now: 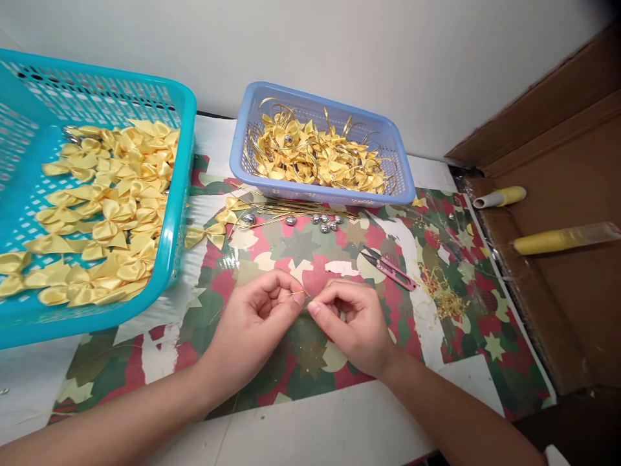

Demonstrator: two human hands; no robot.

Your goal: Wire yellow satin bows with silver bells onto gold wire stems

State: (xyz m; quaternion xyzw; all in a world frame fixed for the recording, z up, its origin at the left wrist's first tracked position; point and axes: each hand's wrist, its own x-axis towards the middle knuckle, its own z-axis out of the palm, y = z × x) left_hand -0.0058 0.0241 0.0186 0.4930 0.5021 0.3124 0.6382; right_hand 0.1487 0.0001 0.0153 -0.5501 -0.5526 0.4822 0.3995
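Observation:
Near the middle of the table, my left hand (pixel 259 320) and my right hand (pixel 359 323) meet with thumbs and forefingers pinched. A thin gold-coloured thread (pixel 295 294) runs between the fingertips; its exact ends are too fine to make out. Just beyond the hands lie several shiny silver beads (pixel 325 226) and a bunch of gold wire-like ties (pixel 295 209). Two yellow satin bows (pixel 209 235) rest left of them. To the right of my right hand lies a pair of pink-handled thread snips (pixel 388 268).
A turquoise basket (pixel 187 149) of yellow bows stands at left. Behind, a blue basket (pixel 320 192) holds bows with gold ties. Thread scraps (pixel 449 298) lie on the patterned sheet (pixel 305 353) at right. Yellow tubes (pixel 543 241) stick out by cardboard (pixel 557 310).

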